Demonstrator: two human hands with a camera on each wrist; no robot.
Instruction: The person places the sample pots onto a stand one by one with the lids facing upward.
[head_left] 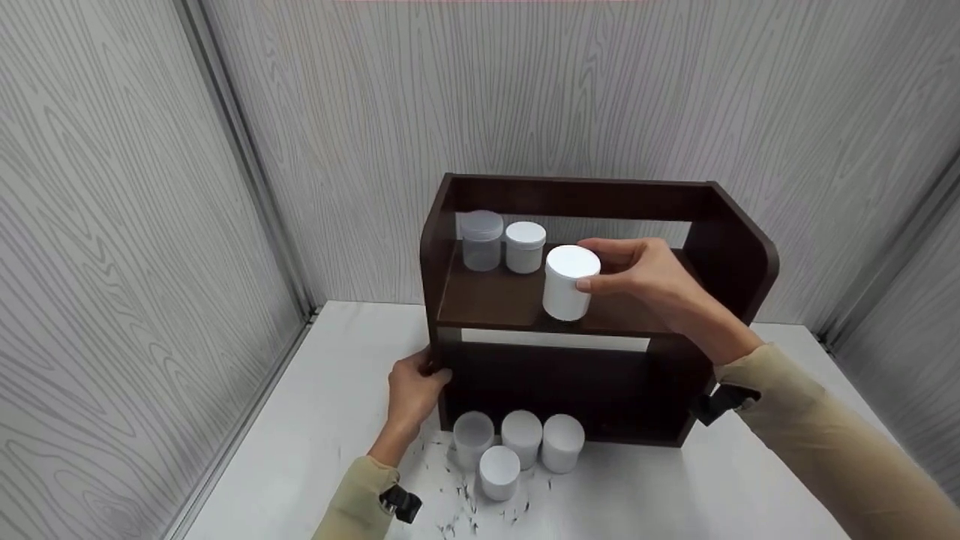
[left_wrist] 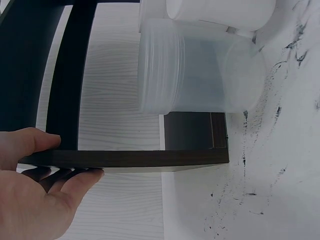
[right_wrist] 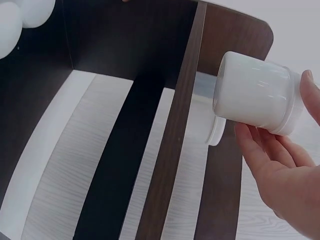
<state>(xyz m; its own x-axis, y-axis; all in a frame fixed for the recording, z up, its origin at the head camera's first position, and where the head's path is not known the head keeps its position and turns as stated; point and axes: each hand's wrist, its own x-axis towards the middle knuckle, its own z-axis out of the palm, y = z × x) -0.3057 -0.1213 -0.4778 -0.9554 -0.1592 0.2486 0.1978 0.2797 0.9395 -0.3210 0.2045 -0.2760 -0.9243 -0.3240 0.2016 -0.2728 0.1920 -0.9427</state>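
A dark brown wooden shelf unit (head_left: 739, 247) stands on the white table. My right hand (head_left: 637, 274) grips a white lidded jar (head_left: 568, 285) by its lid, just above the upper shelf board (head_left: 487, 300); in the right wrist view the same white jar (right_wrist: 255, 95) sits between thumb and fingers. A frosted jar (head_left: 481, 240) and a white jar (head_left: 524, 247) stand at the back left of that shelf. My left hand (head_left: 414, 386) holds the unit's left side panel (left_wrist: 125, 159), thumb on one face and fingers on the other.
Several jars (head_left: 517, 446) cluster on the table in front of the shelf unit, the frosted one (left_wrist: 195, 75) close to my left hand. Black specks are scattered on the table (head_left: 660, 495) around them. Grey wood-grain walls close in on the left, back and right.
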